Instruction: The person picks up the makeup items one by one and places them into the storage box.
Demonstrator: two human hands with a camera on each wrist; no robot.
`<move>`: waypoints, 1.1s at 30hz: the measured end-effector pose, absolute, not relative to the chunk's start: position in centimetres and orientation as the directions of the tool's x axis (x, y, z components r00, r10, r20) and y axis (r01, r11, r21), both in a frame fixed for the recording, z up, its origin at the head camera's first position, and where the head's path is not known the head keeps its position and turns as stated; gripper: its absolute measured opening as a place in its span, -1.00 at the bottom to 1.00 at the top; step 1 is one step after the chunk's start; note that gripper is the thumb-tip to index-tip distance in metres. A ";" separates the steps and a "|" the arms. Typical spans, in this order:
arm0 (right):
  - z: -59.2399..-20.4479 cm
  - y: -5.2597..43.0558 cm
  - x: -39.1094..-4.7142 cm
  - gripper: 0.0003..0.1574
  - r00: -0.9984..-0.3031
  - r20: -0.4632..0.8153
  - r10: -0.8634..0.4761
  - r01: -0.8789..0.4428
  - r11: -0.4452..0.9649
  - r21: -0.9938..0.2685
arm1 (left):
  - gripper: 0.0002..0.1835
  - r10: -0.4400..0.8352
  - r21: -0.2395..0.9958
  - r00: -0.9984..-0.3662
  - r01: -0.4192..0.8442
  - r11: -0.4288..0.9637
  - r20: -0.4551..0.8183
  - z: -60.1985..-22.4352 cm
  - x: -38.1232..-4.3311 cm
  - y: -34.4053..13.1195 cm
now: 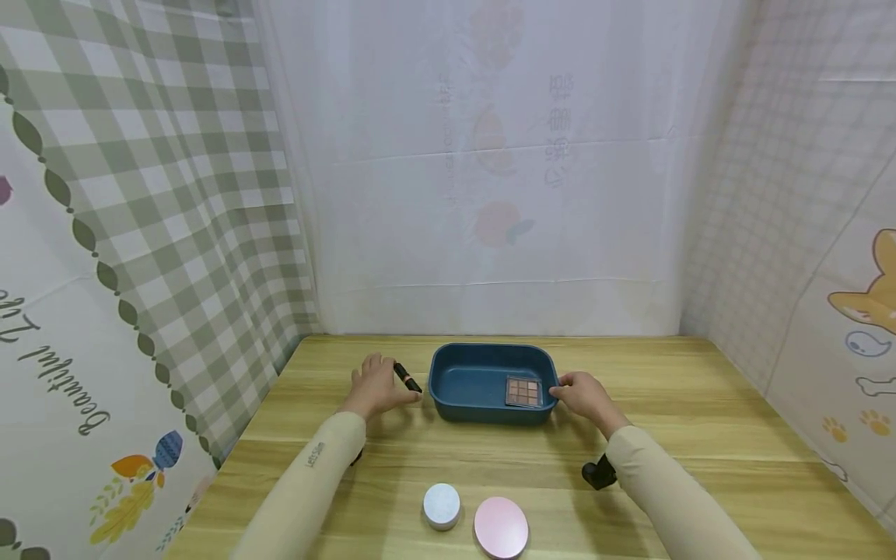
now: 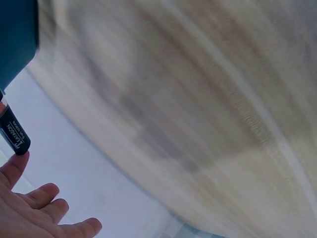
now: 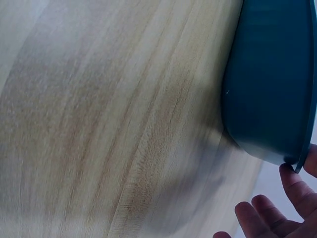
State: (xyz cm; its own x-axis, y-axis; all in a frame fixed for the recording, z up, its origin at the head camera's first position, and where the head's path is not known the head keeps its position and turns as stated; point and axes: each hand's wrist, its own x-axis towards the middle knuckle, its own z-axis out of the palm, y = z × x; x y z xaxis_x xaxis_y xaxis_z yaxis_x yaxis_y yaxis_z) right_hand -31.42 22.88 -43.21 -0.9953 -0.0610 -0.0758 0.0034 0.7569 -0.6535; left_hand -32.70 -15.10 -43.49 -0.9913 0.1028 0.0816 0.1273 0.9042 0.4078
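A dark blue rectangular basin (image 1: 483, 414) stands on the wooden table. My left hand (image 1: 378, 387) is just left of it, pinching a black lipstick tube (image 1: 407, 377) with a rose-gold band between thumb and forefinger. In the left wrist view, the forefinger tip meets the end of the lipstick (image 2: 15, 130), and the other fingers are spread. At the basin's right end, my right hand (image 1: 586, 397) pinches the rim, thumb and forefinger on either side of the wall (image 3: 270, 79). Inside the basin, at its right, lies an eyeshadow palette (image 1: 523, 392) with several pans.
Near the table's front edge sit a small white round jar (image 1: 442, 505) and a pink round compact (image 1: 501, 528). A black wrist camera (image 1: 599, 473) juts from the right sleeve. Curtains with printed patterns (image 1: 231, 194) hang at the left, back and right of the table.
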 end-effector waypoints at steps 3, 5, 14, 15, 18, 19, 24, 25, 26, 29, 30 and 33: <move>-43.2 22.8 -31.5 -0.66 -0.996 -0.076 -0.052 0.011 0.755 -0.656 | -0.36 0.123 0.403 -0.987 0.156 0.902 0.107 -43.1 -33.1 -15.0; -43.2 22.8 -31.5 -0.67 -0.996 -0.072 -0.055 0.005 0.756 -0.655 | -0.36 0.139 0.399 -0.984 0.172 0.901 0.110 -42.9 -33.2 -14.9; -43.5 22.8 -31.5 -0.67 -0.995 -0.083 -0.047 0.021 0.744 -0.668 | -0.10 0.206 0.393 -0.973 0.229 0.890 0.101 -41.7 -33.5 -13.5; -43.5 22.8 -31.5 -0.67 -0.996 -0.082 -0.047 0.019 0.746 -0.666 | -0.09 0.213 0.391 -0.972 0.236 0.889 0.103 -41.6 -33.5 -13.3; -43.6 22.8 -31.6 -0.66 -0.995 -0.084 -0.045 0.022 0.748 -0.663 | -0.09 0.233 0.382 -0.966 0.257 0.888 0.110 -41.6 -33.9 -12.8; -43.6 22.8 -31.6 -0.65 -0.995 -0.085 -0.046 0.022 0.749 -0.662 | -0.10 0.238 0.379 -0.965 0.263 0.887 0.113 -41.5 -34.1 -12.6; -43.5 22.8 -31.5 -0.64 -0.996 -0.080 -0.049 0.015 0.755 -0.655 | -0.08 0.268 0.354 -0.959 0.285 0.891 0.097 -41.3 -34.4 -11.4; -43.5 22.7 -31.4 -0.64 -0.996 -0.077 -0.051 0.012 0.756 -0.654 | -0.08 0.274 0.348 -0.957 0.288 0.892 0.091 -41.2 -34.4 -11.1; -43.4 22.7 -31.4 -0.64 -0.996 -0.075 -0.052 0.009 0.757 -0.654 | -0.06 0.281 0.342 -0.956 0.293 0.893 0.085 -41.1 -34.5 -10.8; -43.4 22.7 -31.3 -0.65 -0.996 -0.071 -0.056 0.004 0.757 -0.654 | -0.05 0.302 0.323 -0.951 0.309 0.895 0.072 -40.7 -34.6 -9.9; -43.4 22.7 -31.3 -0.65 -0.996 -0.071 -0.057 0.004 0.756 -0.654 | -0.05 0.307 0.315 -0.949 0.312 0.896 0.066 -40.5 -34.5 -9.6; -43.4 22.7 -31.4 -0.65 -0.996 -0.074 -0.058 0.005 0.755 -0.656 | -0.03 0.326 0.273 -0.944 0.327 0.905 0.051 -40.1 -34.6 -8.5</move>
State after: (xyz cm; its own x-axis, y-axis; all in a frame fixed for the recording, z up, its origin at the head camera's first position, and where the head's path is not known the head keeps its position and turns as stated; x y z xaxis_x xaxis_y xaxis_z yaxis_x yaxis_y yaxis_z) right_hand -31.37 22.74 -43.39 -0.9955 -0.0584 -0.0744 0.0047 0.7551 -0.6556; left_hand -34.59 -8.52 -40.08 -0.9441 0.3255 0.0511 0.3267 0.9047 0.2735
